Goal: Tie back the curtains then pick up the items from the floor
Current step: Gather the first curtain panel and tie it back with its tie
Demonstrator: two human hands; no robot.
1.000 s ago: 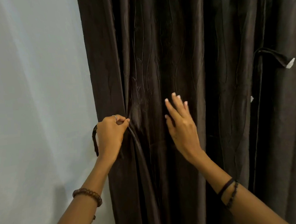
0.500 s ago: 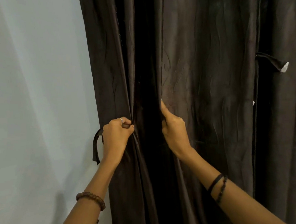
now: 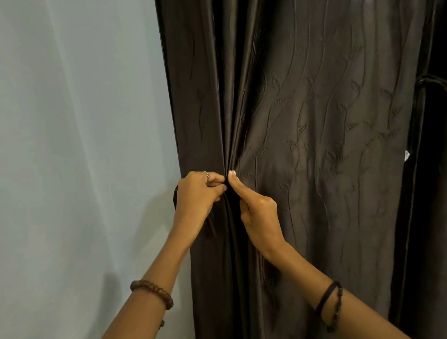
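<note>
Pale blue-grey wall (image 3: 68, 127) left of the dark brown curtain (image 3: 318, 109), which hangs in vertical folds and fills the centre and right of view. Embossed vine pattern on the cloth. Folds gathered to a bunch near the curtain's left edge, at mid height. Left hand (image 3: 196, 197) curled and pinching that bunch, ring on one finger. Right hand (image 3: 258, 214) just beside it, thumb and fingers closed on the same gathered cloth, fingertips nearly meeting the left's. Dark tie-back strap (image 3: 176, 199) partly hidden behind the left hand. Second strap (image 3: 441, 89) at the curtain's far right, with a white tip. Beaded bracelet (image 3: 153, 293) on left wrist; dark bands (image 3: 331, 304) on right wrist.
</note>
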